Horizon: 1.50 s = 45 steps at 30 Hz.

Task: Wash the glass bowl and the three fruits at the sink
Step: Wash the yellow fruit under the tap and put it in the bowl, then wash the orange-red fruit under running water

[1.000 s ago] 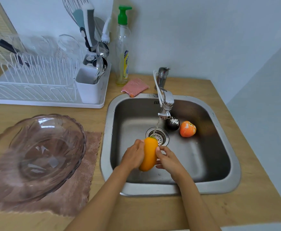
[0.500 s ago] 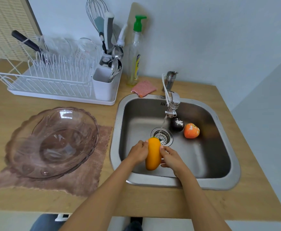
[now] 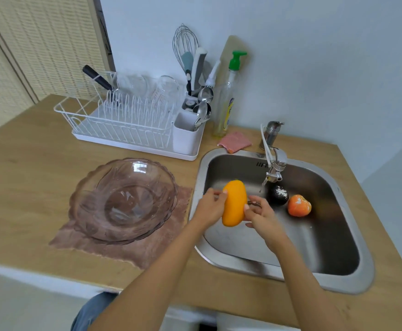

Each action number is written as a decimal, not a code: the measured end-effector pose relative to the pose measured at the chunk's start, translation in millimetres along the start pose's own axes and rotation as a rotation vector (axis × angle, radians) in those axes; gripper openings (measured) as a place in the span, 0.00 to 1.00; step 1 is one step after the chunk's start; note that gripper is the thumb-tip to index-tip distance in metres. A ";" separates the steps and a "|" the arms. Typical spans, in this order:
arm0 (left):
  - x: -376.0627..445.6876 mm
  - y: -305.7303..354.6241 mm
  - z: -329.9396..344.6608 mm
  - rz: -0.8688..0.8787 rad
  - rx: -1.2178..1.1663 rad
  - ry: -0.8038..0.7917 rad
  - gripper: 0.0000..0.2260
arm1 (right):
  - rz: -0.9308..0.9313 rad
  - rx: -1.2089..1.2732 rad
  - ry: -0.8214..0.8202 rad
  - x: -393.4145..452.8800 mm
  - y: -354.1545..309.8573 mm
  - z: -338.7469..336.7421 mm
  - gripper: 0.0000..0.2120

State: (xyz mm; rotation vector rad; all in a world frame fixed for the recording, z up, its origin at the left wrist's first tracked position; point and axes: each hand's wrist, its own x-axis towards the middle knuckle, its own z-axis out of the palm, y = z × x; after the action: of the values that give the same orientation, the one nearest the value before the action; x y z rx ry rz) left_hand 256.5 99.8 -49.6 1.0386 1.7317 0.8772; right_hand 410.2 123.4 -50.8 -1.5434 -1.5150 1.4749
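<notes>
Home kitchen, sink, dish rack

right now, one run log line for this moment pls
step: rinsing fruit | held: long yellow-orange mango in left hand and right hand | waiting: steel sink, dark round fruit, orange fruit

the sink drain is hidden behind the mango and the right hand. the palm side of the left hand is covered by the mango. the label on the soap bottle is too small to be read. glassware in the dish rack is blurred. both forearms are cut off by the bottom edge.
</notes>
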 end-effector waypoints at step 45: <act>-51.8 -44.7 -237.5 -0.009 0.512 0.452 0.20 | -0.178 -0.251 -0.232 14.4 -100.2 227.0 0.19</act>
State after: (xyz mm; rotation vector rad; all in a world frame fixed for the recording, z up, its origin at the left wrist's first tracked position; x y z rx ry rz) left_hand 34.9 7.1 8.6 1.2185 2.4245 0.7113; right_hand 165.1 89.7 -27.1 -1.3634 -1.9838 1.4430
